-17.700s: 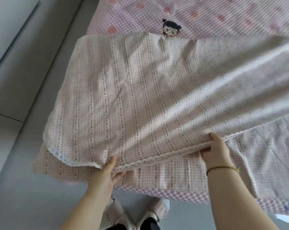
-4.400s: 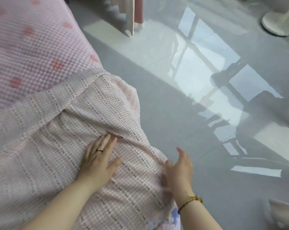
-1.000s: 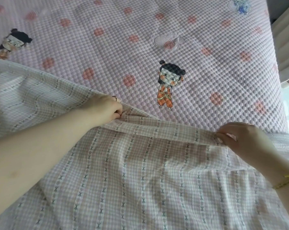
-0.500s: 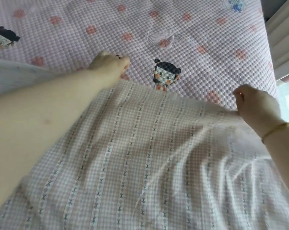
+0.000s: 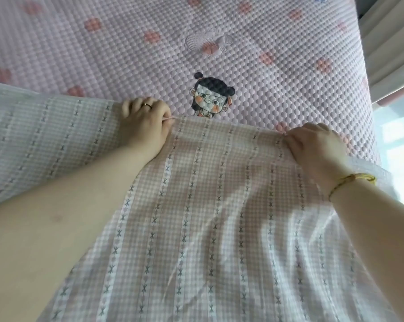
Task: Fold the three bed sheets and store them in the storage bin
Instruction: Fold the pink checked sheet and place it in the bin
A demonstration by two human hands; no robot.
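Both hands pinch the checked sheet (image 5: 219,205) along its far edge, left hand (image 5: 145,122), right hand (image 5: 312,145). The fingertips are tucked under the fabric. Sheet's near end is cut off, and it covers the bed (image 5: 219,43) up to its right edge

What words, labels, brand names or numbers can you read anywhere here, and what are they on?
None can be read. The quilted pink bed cover carries only a cartoon figure and pink spots; the checked sheet shows only a woven pattern, no letters.

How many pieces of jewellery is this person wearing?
2: a ring on the left hand, a gold bracelet at the right hand's wrist. Both grip the checked sheet; curled fingers could hide more.
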